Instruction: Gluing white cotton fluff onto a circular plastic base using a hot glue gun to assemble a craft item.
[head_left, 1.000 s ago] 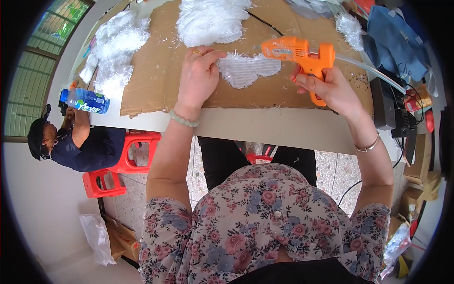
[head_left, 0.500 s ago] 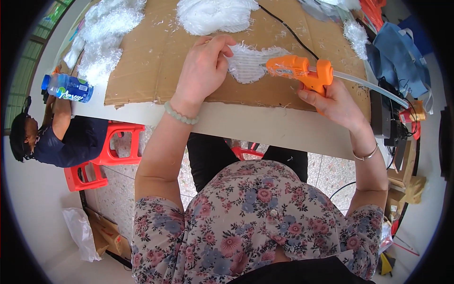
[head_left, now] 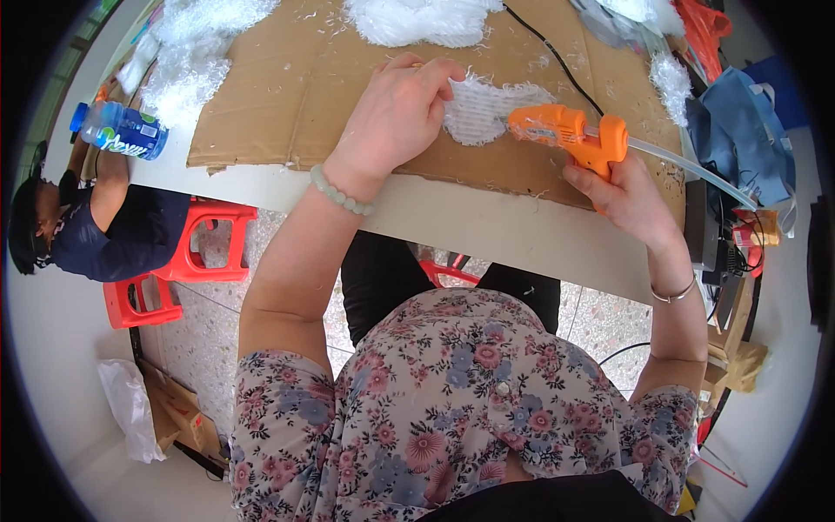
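Observation:
My right hand grips an orange hot glue gun, a finger near its trigger. A long translucent glue stick sticks out of the gun's back end. The nozzle points left, at the right part of a ribbed white piece with fringed edges lying flat on cardboard. My left hand is closed at that piece's left edge, fingers bent and pinching there; the fingertips are partly hidden.
Brown cardboard covers much of the white table. A stack of white fringed pieces lies beyond my hands, fluffy white strands at the left by a bottle. A black cord crosses the cardboard. Another person sits at the left.
The view has shifted slightly, so the table things sit a bit differently in it. Both hands keep their hold, and the glue gun's nozzle stays over the white piece.

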The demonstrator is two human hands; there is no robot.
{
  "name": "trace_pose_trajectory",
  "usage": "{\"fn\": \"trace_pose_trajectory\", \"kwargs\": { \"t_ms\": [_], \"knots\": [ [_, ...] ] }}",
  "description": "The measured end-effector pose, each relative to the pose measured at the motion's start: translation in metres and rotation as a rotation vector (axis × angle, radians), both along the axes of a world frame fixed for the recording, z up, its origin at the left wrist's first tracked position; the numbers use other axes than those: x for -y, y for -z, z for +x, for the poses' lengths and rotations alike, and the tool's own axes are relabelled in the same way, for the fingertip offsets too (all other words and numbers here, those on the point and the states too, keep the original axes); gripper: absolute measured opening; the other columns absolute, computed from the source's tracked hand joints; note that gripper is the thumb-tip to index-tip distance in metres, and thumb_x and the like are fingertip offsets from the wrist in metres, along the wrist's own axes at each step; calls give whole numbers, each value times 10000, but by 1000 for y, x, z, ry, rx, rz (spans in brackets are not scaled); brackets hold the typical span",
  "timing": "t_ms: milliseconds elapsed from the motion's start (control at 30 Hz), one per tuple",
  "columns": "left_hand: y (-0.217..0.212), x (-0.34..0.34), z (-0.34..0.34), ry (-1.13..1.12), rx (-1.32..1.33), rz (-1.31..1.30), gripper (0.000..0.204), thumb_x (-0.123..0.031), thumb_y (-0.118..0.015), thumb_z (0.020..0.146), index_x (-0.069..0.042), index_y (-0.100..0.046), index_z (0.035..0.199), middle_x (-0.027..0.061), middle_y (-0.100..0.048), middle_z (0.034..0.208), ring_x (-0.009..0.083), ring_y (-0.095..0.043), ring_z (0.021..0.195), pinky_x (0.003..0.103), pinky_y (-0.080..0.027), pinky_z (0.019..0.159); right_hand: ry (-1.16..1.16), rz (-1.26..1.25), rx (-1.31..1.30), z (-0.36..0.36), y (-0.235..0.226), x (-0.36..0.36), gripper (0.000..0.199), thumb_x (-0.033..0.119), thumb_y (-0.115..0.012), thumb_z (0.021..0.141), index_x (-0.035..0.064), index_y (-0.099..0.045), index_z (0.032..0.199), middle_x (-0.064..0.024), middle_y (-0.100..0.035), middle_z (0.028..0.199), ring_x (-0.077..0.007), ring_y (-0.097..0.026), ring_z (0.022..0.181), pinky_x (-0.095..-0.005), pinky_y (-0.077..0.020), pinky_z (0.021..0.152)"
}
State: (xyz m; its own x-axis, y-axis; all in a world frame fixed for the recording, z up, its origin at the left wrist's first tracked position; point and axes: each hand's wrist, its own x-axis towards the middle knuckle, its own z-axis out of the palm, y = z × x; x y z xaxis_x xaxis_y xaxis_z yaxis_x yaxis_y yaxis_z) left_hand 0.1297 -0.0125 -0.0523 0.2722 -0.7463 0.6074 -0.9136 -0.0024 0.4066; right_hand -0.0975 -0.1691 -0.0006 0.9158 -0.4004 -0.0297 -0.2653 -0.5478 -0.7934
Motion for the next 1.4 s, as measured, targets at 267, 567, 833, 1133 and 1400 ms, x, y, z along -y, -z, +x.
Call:
{"fn": "trace_pose_trajectory", "kwargs": {
  "t_ms": [267,567,833,1133,1400],
  "knots": [
    [-1,1,-1,-8,-26,-9,259,32,-500,741,-90,-579,955,39,-623,701,275,-593,845,397,-436,755,-11,-52,-59,2,0,4,130,128,-616,859,25,-553,909,42,-467,671,-44,-397,575,-207,-330,507],
    [0,0,0,-15,-27,-14,266,36,-506,735,-92,-579,957,34,-632,711,272,-597,846,399,-434,778,-70,-128,-24,1,-1,3,139,134,-622,860,21,-550,895,35,-455,670,-49,-395,582,-216,-333,510],
    [2,1,2,-4,-39,-22,263,32,-492,745,-90,-584,959,42,-638,713,276,-598,836,407,-435,811,-118,-142,-59,4,-2,-2,142,126,-623,858,17,-545,906,24,-456,681,-54,-399,587,-224,-346,513],
    [0,1,0,-6,-51,-16,257,19,-491,749,-87,-584,964,42,-641,711,267,-596,812,401,-436,804,-157,-130,-19,15,1,-7,168,119,-624,858,4,-529,936,15,-462,712,-62,-411,636,-228,-374,560],
    [-4,2,-2,-4,-67,-9,257,11,-497,752,-88,-587,971,32,-640,704,247,-586,793,393,-436,780,-194,-164,-62,17,-4,-6,193,124,-624,858,-2,-517,956,12,-461,742,-58,-406,652,-217,-372,570]
  ]
}}
